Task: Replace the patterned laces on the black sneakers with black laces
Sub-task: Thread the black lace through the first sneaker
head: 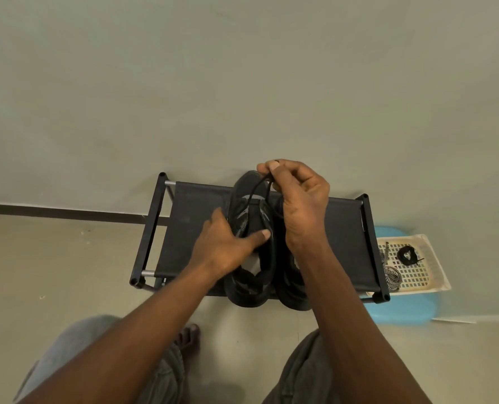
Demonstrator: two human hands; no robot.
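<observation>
Pale wall, beige floor. Head view: black sneakers (247,290) sit side by side mid-shelf on shoe rack (344,223). Left hand (228,243) grips the left one's side, thumb across tongue. Right hand (297,199) pinches black lace (255,189) ends above rack's far edge. Judgement: brace shoe, draw both ends evenly taut.
</observation>
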